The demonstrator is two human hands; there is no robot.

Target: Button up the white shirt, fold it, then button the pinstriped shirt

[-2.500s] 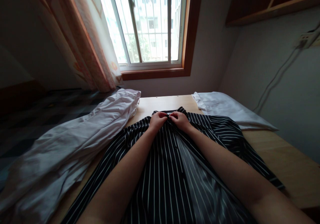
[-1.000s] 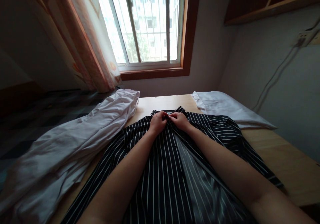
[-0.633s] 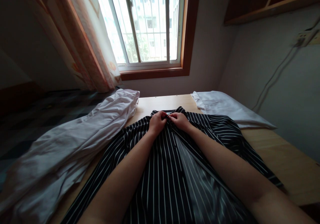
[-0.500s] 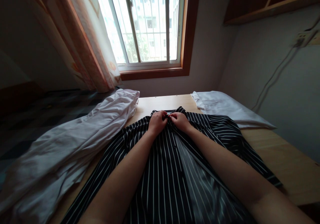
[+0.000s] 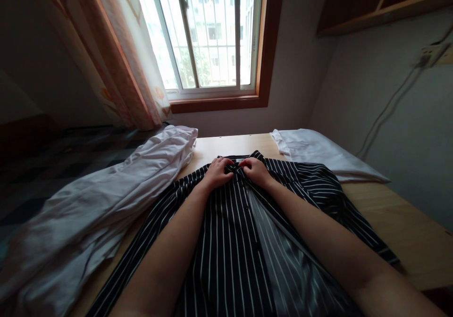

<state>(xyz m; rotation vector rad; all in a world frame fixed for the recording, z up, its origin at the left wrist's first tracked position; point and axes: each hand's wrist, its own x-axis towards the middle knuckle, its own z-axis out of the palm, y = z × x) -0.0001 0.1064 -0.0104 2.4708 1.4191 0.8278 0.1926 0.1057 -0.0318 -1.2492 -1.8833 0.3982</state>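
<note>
A black shirt with white stripes [image 5: 226,227] lies front up, its collar toward the window. The right front panel is folded partly open, showing the greyish inner side. At the collar, my left hand [image 5: 216,172] has its thumb and fingers around the left collar part, with dark cloth between them. Close beside it, my right hand [image 5: 255,171] pinches the shirt's edge just under the collar. Small dark buttons run down the front below my hands. Whether a button is between my fingers cannot be made out.
A wooden table [image 5: 399,222] bears the shirt. White cloth [image 5: 106,189] is heaped along the left, and a folded white garment [image 5: 314,147] lies at the back right. Beyond stand a window [image 5: 212,38] and a curtain [image 5: 120,57]. A cable [image 5: 385,107] hangs on the right wall.
My left hand has shifted slightly left and its thumb and fingers have spread from a tight pinch at the collar. My right hand stays nearly in place.
</note>
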